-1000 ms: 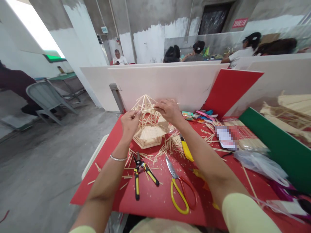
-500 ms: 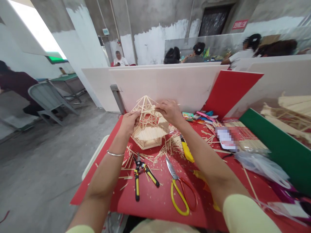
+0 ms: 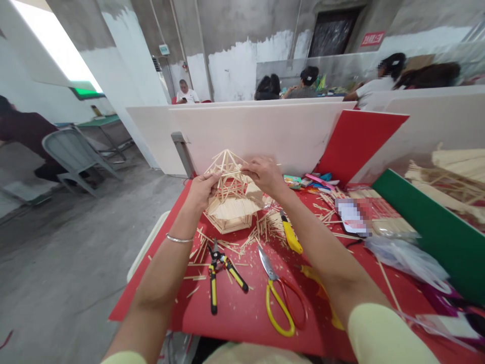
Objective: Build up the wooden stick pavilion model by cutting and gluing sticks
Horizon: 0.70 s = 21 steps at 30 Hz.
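On the red table stands a model pavilion (image 3: pixel 229 215) of thin wooden sticks, with a wide many-sided base and a pointed open roof frame (image 3: pixel 226 161). My left hand (image 3: pixel 205 186) is closed at the left side of the roof, thumb and fingers pinched. At its right side my right hand (image 3: pixel 264 174) pinches too, fingers curled. A thin wooden stick (image 3: pixel 230 174) runs level between my fingertips, across the front of the roof frame. Whether it touches the frame I cannot tell.
Cutting pliers (image 3: pixel 222 273), scissors (image 3: pixel 278 293) and a yellow-handled cutter (image 3: pixel 291 233) lie nearer me. Loose sticks (image 3: pixel 271 227) are scattered around the base. White boards (image 3: pixel 250 134) stand behind; stick packs (image 3: pixel 390 212) and a plastic bag (image 3: pixel 407 260) lie right.
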{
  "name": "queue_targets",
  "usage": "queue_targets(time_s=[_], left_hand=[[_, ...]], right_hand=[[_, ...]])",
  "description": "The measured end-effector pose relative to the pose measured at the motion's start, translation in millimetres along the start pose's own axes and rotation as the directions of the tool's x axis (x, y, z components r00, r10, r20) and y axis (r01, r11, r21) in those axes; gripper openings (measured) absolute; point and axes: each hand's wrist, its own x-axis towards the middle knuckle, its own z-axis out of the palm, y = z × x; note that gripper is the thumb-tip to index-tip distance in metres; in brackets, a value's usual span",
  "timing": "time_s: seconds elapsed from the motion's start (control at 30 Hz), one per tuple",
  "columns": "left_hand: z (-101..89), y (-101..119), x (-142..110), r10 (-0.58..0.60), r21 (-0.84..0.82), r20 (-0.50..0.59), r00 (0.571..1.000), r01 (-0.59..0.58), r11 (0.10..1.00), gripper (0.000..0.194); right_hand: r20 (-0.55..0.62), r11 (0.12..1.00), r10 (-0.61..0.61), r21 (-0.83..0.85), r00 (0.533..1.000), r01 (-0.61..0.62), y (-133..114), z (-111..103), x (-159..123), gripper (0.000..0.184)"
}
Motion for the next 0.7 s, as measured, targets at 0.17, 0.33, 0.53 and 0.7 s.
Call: queue_targets(time_s=[0.17,0.33,0.53,0.7], left_hand=[[-2.1,-2.7,2.5,0.012,0.010,-0.011,1.000,-0.012,1.000,0.040],[-3.2,-3.4,3.9,0.016,0.023,-0.021,1.000,-0.016,1.000,0.040],[-2.5,-3.0,3.4,0.021,0.027,-0.020,1.000,-0.021,0.999,0.041],[-2.1,-2.6,3.4,0.027,0.024,-0.020,0.999,-0.027,0.999,0.043]], right_hand=[[-0.015,1.000,-0.017,-0.013,1.000,0.017,0.9,1.2,0.2,0.030],[-0.019,1.000,-0.020,-0.019,1.000,0.019,0.3,1.5,0.4,0.029],[-0.009,1.000,-0.012,-0.024,1.000,0.011,-0.6,0.4,1.2,0.028],[-0.007,1.000,-0.013,-0.007,1.000,0.013,-1.4,0.0,1.1,0.028]])
